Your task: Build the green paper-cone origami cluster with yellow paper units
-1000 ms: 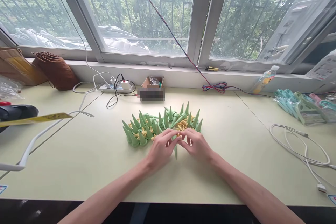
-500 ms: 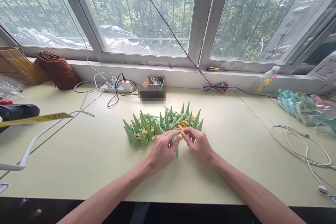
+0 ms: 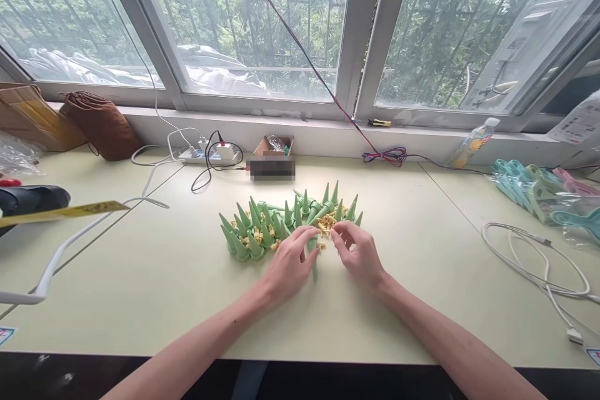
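Near the middle of the table, my left hand (image 3: pixel 291 260) is closed around a green plastic spike (image 3: pixel 315 270), its thin tip pointing down toward me. The fingers cover its upper part. My right hand (image 3: pixel 359 249) is a little to the right, apart from the left, with thumb and forefinger pinched together. Whatever is between those fingertips is too small to make out. Small yellow plastic pieces (image 3: pixel 327 223) lie in a heap just beyond the hands. To the left, several green spikes (image 3: pixel 255 249) stand on their wide ends with yellow pieces among them.
Along the back are a power strip (image 3: pixel 190 155) with cables, a small cardboard box (image 3: pixel 262 145) and a coiled red-and-blue wire (image 3: pixel 392 156). On the right lie a white cable (image 3: pixel 539 281) and bagged teal clips (image 3: pixel 515 184). A white tube frame (image 3: pixel 51 269) stands at left.
My right hand has drawn away to the right from my left hand; their fingertips were together and are now apart. The left hand stays nearly in place with the spike.
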The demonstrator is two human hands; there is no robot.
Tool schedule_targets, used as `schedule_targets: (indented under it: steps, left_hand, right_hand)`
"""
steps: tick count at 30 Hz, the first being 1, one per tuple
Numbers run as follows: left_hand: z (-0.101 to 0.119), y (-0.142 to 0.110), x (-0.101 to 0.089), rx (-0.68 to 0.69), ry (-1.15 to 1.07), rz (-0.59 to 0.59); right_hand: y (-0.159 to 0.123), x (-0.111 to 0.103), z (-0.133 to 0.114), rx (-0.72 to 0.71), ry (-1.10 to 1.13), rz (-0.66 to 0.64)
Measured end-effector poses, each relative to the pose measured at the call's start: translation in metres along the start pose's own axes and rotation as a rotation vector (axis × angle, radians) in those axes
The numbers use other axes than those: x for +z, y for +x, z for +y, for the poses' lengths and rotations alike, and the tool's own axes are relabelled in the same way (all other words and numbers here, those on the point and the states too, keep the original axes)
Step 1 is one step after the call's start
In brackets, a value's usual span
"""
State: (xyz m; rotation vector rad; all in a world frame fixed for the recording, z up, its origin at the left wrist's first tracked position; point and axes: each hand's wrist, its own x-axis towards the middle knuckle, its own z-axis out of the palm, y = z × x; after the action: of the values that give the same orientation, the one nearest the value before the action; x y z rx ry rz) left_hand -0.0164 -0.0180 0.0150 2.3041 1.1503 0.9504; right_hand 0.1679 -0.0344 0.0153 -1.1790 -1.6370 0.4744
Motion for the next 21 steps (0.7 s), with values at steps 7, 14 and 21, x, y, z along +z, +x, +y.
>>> schedule_targets:
  steps: [7, 14, 21]
  left_hand:
    - [-0.0083, -0.0002, 0.0031, -0.015, 0.001, -0.083]
    - [-0.0082, 0.0002, 0.0017, -0.059, -0.007, -0.152]
    - [-0.006, 0.0014, -0.0005, -0.069, -0.042, -0.127]
  right_hand:
    - [-0.0004, 0.0005, 0.0007, -0.005, 0.006, -0.001]
    - [-0.0004, 0.0006, 0.0024, -0.013, 0.015, 0.005]
    - [-0.0001, 0.0004, 0.0043, -0.021, 0.0, -0.022]
